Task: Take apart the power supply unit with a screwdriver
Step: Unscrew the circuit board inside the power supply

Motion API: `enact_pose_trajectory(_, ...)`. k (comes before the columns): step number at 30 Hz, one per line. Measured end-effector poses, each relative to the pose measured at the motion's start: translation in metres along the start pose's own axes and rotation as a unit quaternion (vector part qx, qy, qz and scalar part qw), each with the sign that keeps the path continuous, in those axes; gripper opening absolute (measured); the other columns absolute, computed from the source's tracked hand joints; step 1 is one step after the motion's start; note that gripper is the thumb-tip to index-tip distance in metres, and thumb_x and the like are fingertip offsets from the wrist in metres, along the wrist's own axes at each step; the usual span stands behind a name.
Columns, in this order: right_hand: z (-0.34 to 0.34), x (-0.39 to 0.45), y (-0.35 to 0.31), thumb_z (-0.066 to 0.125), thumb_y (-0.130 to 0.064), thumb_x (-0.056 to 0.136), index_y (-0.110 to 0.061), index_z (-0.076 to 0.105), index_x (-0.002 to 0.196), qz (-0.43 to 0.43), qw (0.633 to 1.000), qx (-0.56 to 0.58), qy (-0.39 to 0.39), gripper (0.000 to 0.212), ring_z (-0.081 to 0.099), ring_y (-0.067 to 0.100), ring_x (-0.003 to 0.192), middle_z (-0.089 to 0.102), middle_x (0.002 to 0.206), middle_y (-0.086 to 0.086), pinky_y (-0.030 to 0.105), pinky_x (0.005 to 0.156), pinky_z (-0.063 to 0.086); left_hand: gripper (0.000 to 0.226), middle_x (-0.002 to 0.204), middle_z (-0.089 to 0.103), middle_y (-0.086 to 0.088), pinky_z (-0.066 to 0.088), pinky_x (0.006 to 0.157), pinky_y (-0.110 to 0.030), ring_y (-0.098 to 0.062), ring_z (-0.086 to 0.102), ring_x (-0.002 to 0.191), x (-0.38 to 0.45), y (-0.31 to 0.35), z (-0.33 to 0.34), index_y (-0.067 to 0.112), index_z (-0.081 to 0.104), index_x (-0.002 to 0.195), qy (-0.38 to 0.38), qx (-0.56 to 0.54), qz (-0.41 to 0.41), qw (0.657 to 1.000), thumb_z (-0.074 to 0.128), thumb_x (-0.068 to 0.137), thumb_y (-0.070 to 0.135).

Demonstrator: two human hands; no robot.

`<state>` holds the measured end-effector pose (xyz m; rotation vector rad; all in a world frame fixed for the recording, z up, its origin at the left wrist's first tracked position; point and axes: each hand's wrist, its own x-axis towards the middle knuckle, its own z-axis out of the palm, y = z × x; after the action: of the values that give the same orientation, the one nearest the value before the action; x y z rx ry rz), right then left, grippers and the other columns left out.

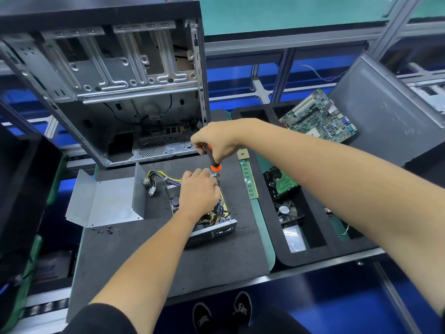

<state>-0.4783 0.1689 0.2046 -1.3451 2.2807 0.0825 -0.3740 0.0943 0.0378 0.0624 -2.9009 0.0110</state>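
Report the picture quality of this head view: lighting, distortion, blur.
Head view: even overhead light with soft shadows; wide-angle bending bows the computer case and frame rails; the right hand on the screwdriver and the left hand on the power supply unit look slightly soft; the grey panel shows dull sheen.

The power supply unit (212,225) sits mid-mat (144,249), its removed cover (106,201) to its left, loose screws (106,229) before the cover, the computer case (108,92) at the mat's far edge.
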Motion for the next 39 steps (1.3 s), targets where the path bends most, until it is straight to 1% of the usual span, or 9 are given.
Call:
enact_pose_trajectory(8,0.005,0.009,-0.003,0.034,-0.017,0.103,-0.001,0.055,0.105,0.086,0.994,-0.056,-0.035,0.027,0.072,0.028,0.057,0.07,0.09,0.02,0.027,0.052,0.055,0.04,0.074,0.055,-0.001,0.034,0.07,-0.037,-0.024,0.05,0.071,0.001,0.0,0.0,0.017,0.071,0.069,-0.016,0.005,-0.003,1.0,0.033,0.077,0.026)
enact_pose_trajectory(11,0.003,0.008,0.001,0.051,-0.012,0.093,-0.009,0.05,0.105,0.051,0.998,-0.013,-0.017,0.012,0.07,0.028,0.074,0.065,0.094,0.01,0.033,0.062,0.051,0.04,0.072,0.056,-0.001,0.034,0.068,-0.037,-0.024,0.051,0.069,0.001,0.001,-0.001,0.015,0.07,0.066,-0.01,0.001,-0.005,1.0,0.033,0.076,0.026)
enact_pose_trajectory(15,0.001,0.001,0.002,0.071,-0.004,0.075,-0.015,0.052,0.095,0.008,1.0,0.016,-0.001,0.03,0.052,0.021,0.081,0.053,0.085,-0.003,0.032,0.064,0.044,0.042,0.071,0.056,-0.002,0.034,0.067,-0.037,-0.025,0.051,0.068,0.001,0.0,-0.001,0.014,0.07,0.064,-0.005,-0.003,-0.004,1.0,0.032,0.076,0.026)
enact_pose_trajectory(20,0.005,0.004,0.001,0.05,-0.035,0.098,-0.007,0.052,0.096,0.08,0.997,0.008,-0.013,0.028,0.071,0.027,0.057,0.064,0.085,0.011,0.035,0.065,0.057,0.048,0.071,0.055,-0.001,0.034,0.067,-0.037,-0.023,0.049,0.067,0.001,0.001,-0.002,0.014,0.069,0.064,-0.001,-0.009,-0.003,1.0,0.025,0.076,0.028)
enact_pose_trajectory(22,0.006,0.008,0.0,0.036,-0.026,0.103,0.0,0.055,0.104,0.104,0.994,-0.024,-0.016,0.032,0.07,0.027,0.051,0.069,0.082,0.017,0.031,0.057,0.055,0.047,0.069,0.053,0.0,0.033,0.065,-0.036,-0.023,0.049,0.066,0.001,0.001,-0.002,0.015,0.069,0.062,-0.001,0.002,0.001,1.0,0.026,0.076,0.028)
enact_pose_trajectory(29,0.005,0.0,0.005,0.07,-0.007,0.077,-0.014,0.053,0.091,0.035,0.999,0.007,-0.002,0.023,0.068,0.026,0.081,0.061,0.094,0.007,0.036,0.069,0.056,0.046,0.065,0.052,0.0,0.031,0.064,-0.035,-0.023,0.048,0.063,0.001,0.001,-0.001,0.015,0.07,0.06,0.015,0.0,0.001,1.0,0.028,0.075,0.027)
enact_pose_trajectory(33,0.009,0.004,0.003,0.055,-0.044,0.094,-0.004,0.056,0.092,0.098,0.995,0.024,-0.011,0.04,0.07,0.025,0.052,0.068,0.082,0.013,0.033,0.057,0.058,0.04,0.068,0.053,-0.001,0.033,0.065,-0.037,-0.023,0.049,0.065,0.001,0.001,0.0,0.013,0.069,0.061,0.0,0.003,-0.002,1.0,0.033,0.076,0.026)
enact_pose_trajectory(35,0.009,0.004,-0.002,0.038,-0.035,0.102,-0.001,0.055,0.086,0.125,0.992,-0.015,-0.019,0.042,0.067,0.026,0.043,0.067,0.072,0.018,0.031,0.053,0.055,0.038,0.069,0.052,-0.001,0.033,0.066,-0.036,-0.023,0.048,0.066,0.001,0.001,0.0,0.014,0.068,0.061,-0.008,0.011,-0.001,1.0,0.035,0.076,0.025)
enact_pose_trajectory(39,0.009,0.002,0.0,0.052,-0.013,0.09,-0.006,0.055,0.075,0.103,0.994,-0.037,0.008,0.017,0.067,0.024,0.05,0.066,0.065,0.015,0.028,0.054,0.054,0.036,0.068,0.051,-0.002,0.032,0.067,-0.036,-0.024,0.047,0.064,0.001,0.001,0.0,0.013,0.067,0.06,-0.006,0.007,-0.005,1.0,0.037,0.076,0.023)
